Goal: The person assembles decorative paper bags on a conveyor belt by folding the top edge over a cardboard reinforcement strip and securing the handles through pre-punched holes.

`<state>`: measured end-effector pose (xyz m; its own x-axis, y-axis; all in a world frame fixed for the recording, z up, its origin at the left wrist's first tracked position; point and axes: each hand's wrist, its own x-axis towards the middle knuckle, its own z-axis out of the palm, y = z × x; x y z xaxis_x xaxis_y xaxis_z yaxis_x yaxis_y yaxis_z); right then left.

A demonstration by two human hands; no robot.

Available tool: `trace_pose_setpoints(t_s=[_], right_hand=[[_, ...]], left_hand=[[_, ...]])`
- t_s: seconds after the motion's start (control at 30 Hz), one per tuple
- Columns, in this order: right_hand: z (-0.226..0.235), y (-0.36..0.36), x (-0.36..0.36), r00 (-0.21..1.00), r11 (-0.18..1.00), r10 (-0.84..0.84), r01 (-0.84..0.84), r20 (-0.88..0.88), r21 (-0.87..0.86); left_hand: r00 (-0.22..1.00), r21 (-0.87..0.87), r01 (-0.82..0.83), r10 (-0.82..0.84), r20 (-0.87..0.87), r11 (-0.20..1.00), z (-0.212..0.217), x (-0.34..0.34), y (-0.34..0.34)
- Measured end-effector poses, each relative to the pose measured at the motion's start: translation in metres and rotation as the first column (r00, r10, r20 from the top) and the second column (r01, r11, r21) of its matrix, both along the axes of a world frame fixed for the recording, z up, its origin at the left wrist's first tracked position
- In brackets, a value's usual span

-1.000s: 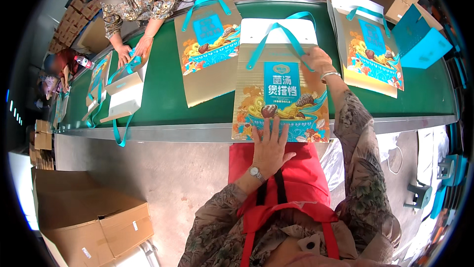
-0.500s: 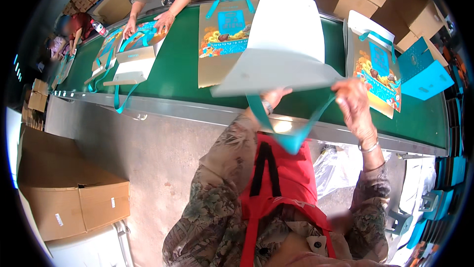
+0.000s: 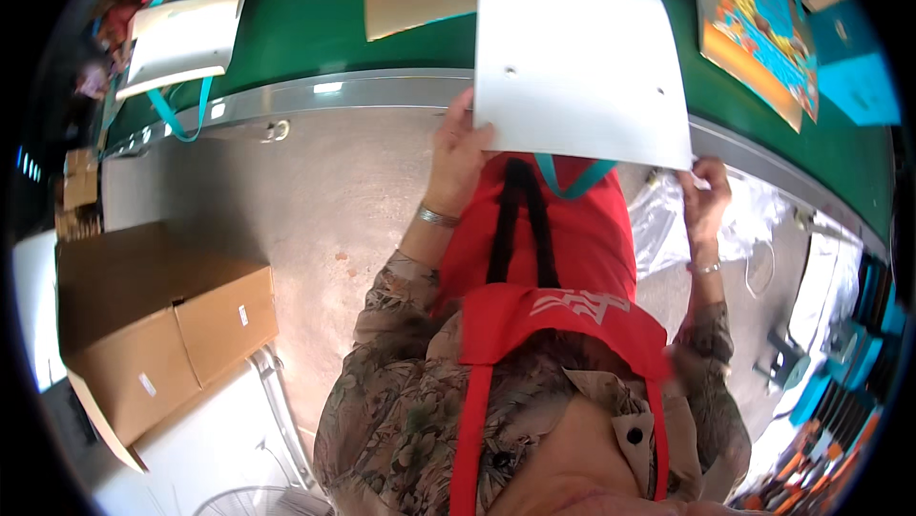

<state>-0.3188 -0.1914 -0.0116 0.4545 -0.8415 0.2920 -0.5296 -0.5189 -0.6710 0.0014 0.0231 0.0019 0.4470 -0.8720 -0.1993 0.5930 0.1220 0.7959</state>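
A paper gift bag (image 3: 582,67) lies partly over the table's near edge, its plain white side facing up with two small holes in it. From beneath its near edge hangs a teal ribbon handle (image 3: 575,180). My left hand (image 3: 462,148) is closed on the bag's near left corner, thumb on top. At the near right corner, my right hand (image 3: 706,193) pinches the edge. Another gift bag (image 3: 420,5), gold with a colourful print, rests left of mine. More printed bags (image 3: 754,34) are at the right.
The green-topped table (image 3: 296,15) has a metal edge. A teal box (image 3: 854,63) stands at the far right. Left on the floor is an open cardboard box (image 3: 181,344). Clear plastic sheeting (image 3: 658,220) lies below the table. At far left, a bag (image 3: 186,34) lies near another person.
The bag's raised white flap has come down flat toward me, and both hands now hold its near corners. The ribbon handle hangs mostly hidden underneath. My view has tilted downward.
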Motion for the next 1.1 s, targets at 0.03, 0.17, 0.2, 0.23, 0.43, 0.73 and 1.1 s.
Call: trace_pose_setpoints(t_s=[0.03,0.17,0.2,0.23,0.43,0.73,1.1], right_hand=[[0.002,-0.002,0.001,0.994,0.999,0.001,0.004,0.108,-0.047],[0.011,-0.001,0.023,0.997,0.814,0.056,-0.076,-0.053,-0.577],[0.016,0.0,0.027,0.972,0.709,0.004,-0.168,-0.235,-0.685],[0.019,0.003,0.035,0.949,0.658,0.078,-0.278,-0.305,-0.7],[0.034,0.006,0.074,0.849,0.689,0.348,-0.519,-0.397,-0.506],[0.032,-0.006,0.081,0.83,0.796,0.438,-0.537,-0.347,-0.28],[0.023,-0.011,0.079,0.817,0.721,0.435,-0.568,-0.378,-0.398]], left_hand=[[0.973,-0.079,-0.099,0.113,0.203,0.992,-0.003,-0.005,-0.001],[0.777,-0.085,-0.03,0.077,0.625,0.996,-0.005,-0.006,0.015],[0.695,-0.066,0.025,0.03,0.718,0.998,-0.004,-0.005,0.015],[0.693,-0.024,0.01,0.011,0.721,1.0,-0.003,-0.001,0.014],[0.411,-0.084,-0.149,0.139,0.901,0.985,-0.007,0.005,-0.009],[0.714,0.01,-0.135,0.09,0.694,0.991,-0.038,0.007,-0.016],[0.329,0.011,-0.173,0.047,0.943,0.985,-0.038,0.02,0.002]])
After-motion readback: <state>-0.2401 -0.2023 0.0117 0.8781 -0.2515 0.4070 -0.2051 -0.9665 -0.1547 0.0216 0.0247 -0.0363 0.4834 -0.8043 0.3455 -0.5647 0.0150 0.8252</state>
